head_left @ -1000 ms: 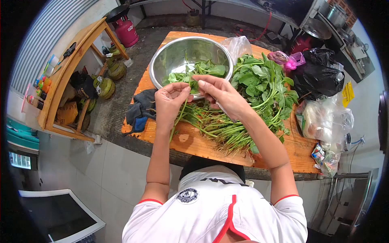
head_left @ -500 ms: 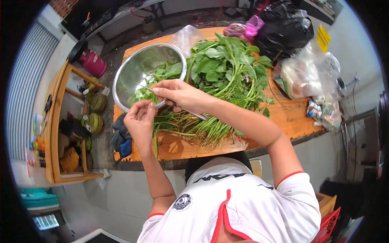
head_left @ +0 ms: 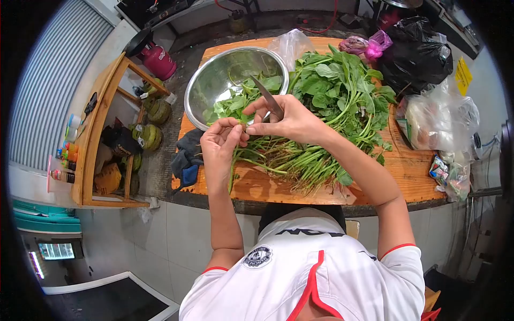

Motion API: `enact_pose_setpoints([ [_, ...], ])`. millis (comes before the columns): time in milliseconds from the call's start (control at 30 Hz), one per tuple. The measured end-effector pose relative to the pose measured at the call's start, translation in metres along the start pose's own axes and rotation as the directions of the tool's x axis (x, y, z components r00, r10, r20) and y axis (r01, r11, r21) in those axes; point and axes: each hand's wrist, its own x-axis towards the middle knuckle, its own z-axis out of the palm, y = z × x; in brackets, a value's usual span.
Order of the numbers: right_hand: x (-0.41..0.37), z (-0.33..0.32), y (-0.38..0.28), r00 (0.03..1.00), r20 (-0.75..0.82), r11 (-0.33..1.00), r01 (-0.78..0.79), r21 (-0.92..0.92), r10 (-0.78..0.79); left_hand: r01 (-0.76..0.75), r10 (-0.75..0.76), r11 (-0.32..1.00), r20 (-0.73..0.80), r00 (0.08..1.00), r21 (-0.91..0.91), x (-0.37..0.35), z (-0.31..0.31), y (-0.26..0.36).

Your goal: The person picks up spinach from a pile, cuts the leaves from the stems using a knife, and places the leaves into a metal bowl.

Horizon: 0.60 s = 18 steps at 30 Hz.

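Note:
My left hand [head_left: 220, 143] pinches a green stem [head_left: 233, 167] that hangs down over the wooden board [head_left: 407, 176]. My right hand [head_left: 286, 122] grips a knife [head_left: 266, 98], its blade pointing up over the steel bowl [head_left: 206, 80], and its fingertips meet the left hand at the stem's top. Picked green leaves [head_left: 235, 102] lie in the bowl. A big pile of leafy greens [head_left: 332, 91] with long stems [head_left: 292, 160] lies on the board under my right forearm.
A dark cloth [head_left: 187, 155] lies at the board's left edge. Black plastic bag [head_left: 417, 53], pink bag [head_left: 372, 45] and clear bags [head_left: 441, 120] crowd the right. A wooden shelf [head_left: 99, 128] with green gas cylinders and a pink cylinder [head_left: 158, 60] stands left.
The knife blade has swung from pointing down-right across the stems to pointing up over the bowl. Both hands stay together on the stem. The camera view has shifted.

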Motion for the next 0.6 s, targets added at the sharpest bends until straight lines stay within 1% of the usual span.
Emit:
enact_pose_setpoints([
  [67, 0.0, 0.002, -0.003, 1.0, -0.006, 0.998, -0.008, -0.059, 0.008, -0.011, 0.011, 1.0, 0.036, 0.999, -0.017, 0.001, 0.001, -0.001],
  [200, 0.002, 0.002, -0.003, 0.998, -0.013, 0.989, -0.055, -0.136, 0.054, 0.004, -0.003, 1.0, 0.038, 0.999, -0.013, 0.0, 0.001, -0.002],
  [300, 0.006, 0.005, 0.009, 0.997, 0.0, 0.997, 0.08, -0.015, -0.08, 0.03, -0.029, 0.999, 0.046, 0.998, -0.017, -0.001, -0.001, -0.003],
  [400, 0.004, 0.004, -0.004, 0.994, -0.052, 0.984, -0.084, 0.156, 0.094, 0.051, -0.049, 0.998, 0.051, 0.997, -0.027, -0.003, -0.001, -0.002],
  [467, 0.009, -0.001, -0.006, 0.992, -0.052, 0.969, -0.103, 0.223, 0.117, 0.057, -0.055, 0.998, 0.058, 0.997, -0.037, -0.004, -0.002, -0.003],
  [500, 0.012, -0.005, -0.006, 0.99, -0.053, 0.96, -0.111, 0.256, 0.129, 0.041, -0.042, 0.999, 0.065, 0.997, 0.021, -0.005, -0.004, -0.004],
  [533, 0.017, -0.008, -0.006, 0.993, -0.052, 0.96, -0.091, 0.264, 0.108, 0.025, -0.031, 0.996, 0.073, 0.997, 0.08, -0.006, -0.007, -0.006],
  [567, 0.022, -0.011, -0.008, 0.992, -0.105, 0.979, -0.044, 0.197, 0.065, 0.009, -0.021, 0.99, 0.083, 0.996, 0.139, -0.007, -0.009, -0.007],
  [600, 0.026, -0.012, -0.011, 0.988, -0.156, 0.992, 0.0, 0.129, 0.021, -0.022, -0.004, 0.971, 0.107, 0.994, 0.24, -0.008, -0.009, -0.008],
])
